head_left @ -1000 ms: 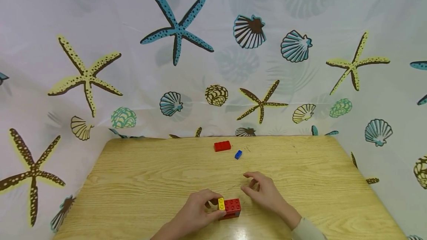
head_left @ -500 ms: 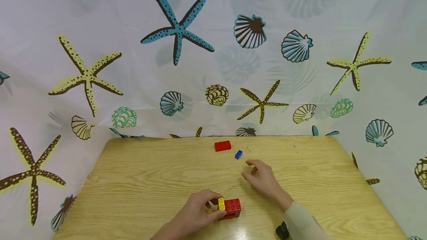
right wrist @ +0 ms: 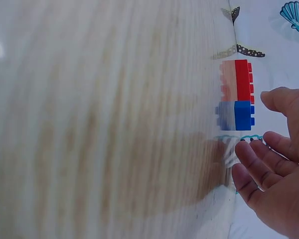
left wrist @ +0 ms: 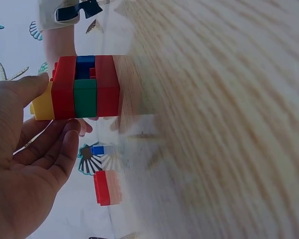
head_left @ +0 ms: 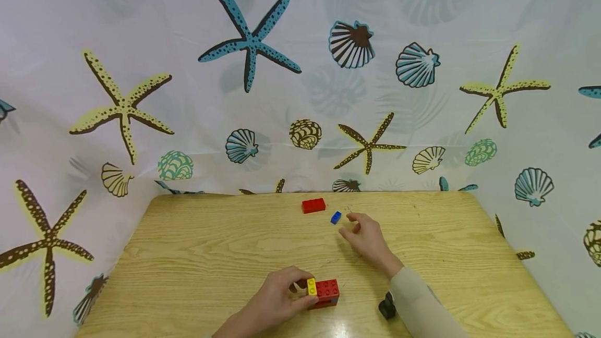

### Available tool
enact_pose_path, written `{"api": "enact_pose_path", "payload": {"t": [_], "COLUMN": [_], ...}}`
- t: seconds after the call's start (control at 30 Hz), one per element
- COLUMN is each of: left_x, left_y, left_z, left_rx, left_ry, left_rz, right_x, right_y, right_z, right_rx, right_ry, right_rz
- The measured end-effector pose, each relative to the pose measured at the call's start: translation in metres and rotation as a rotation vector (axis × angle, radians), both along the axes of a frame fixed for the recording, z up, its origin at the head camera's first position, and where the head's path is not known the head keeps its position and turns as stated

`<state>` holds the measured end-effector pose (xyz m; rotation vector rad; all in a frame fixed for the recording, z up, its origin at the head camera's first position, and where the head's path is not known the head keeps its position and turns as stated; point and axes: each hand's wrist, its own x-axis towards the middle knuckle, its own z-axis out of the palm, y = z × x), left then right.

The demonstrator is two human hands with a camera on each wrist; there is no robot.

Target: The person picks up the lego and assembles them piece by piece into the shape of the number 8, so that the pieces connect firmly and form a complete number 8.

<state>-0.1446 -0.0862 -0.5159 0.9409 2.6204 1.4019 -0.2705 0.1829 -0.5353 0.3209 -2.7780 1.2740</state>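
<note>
My left hand [head_left: 274, 296] pinches a stack of toy building bricks [head_left: 327, 301] by the yellow brick [head_left: 311, 287] at its top left end. In the left wrist view the stack shows a red brick [left wrist: 64, 89] under the yellow one, then a green brick [left wrist: 85, 98] and a blue brick [left wrist: 84, 63], with another red brick [left wrist: 108, 87] at the bottom. Just right of a small loose blue brick [head_left: 335, 217] is my right hand [head_left: 368, 239], thumb and fingers apart and holding nothing. The blue brick lies apart from the hand on the table.
A longer red brick [head_left: 313, 206] lies on the wooden table [head_left: 211, 249], behind and left of the loose blue brick. A curtain [head_left: 300, 93] printed with shells and starfish encloses the table's back and sides. A black device [head_left: 387, 306] sits at my right wrist.
My right hand has moved forward across the table, from beside the stack to just beside the loose blue brick. The left hand and its stack have stayed in place.
</note>
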Motion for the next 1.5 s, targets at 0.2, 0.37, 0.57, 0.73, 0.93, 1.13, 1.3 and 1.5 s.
{"api": "enact_pose_path", "payload": {"t": [0.2,0.37,0.57,0.73,0.93,1.13,1.3,1.5], "left_x": [-0.001,-0.001,-0.001,-0.001,-0.001,-0.001,-0.001,0.000], "left_y": [0.000,0.000,-0.001,-0.001,-0.001,-0.002,-0.002,-0.002], "left_z": [-0.001,-0.001,-0.001,-0.002,-0.002,-0.002,-0.003,-0.003], "left_rx": [-0.004,-0.006,-0.007,-0.005,-0.005,-0.007,-0.007,-0.005], "left_ry": [0.011,0.025,0.032,0.041,0.036,0.033,0.037,0.022], "left_rz": [0.001,0.000,0.002,0.000,-0.001,0.003,0.004,0.002], "right_x": [-0.008,-0.013,-0.019,-0.023,-0.025,-0.027,-0.031,-0.031], "right_y": [-0.002,-0.004,-0.007,-0.009,-0.012,-0.016,-0.018,-0.020], "right_z": [-0.002,-0.003,-0.005,-0.009,-0.009,-0.009,-0.013,-0.015], "right_rx": [-0.012,-0.007,0.014,0.020,0.053,0.098,0.138,0.145], "right_ry": [-0.015,-0.020,-0.021,-0.029,-0.015,-0.011,0.014,0.023], "right_rz": [-0.004,-0.024,-0.037,-0.045,-0.041,-0.047,-0.048,-0.062]}}
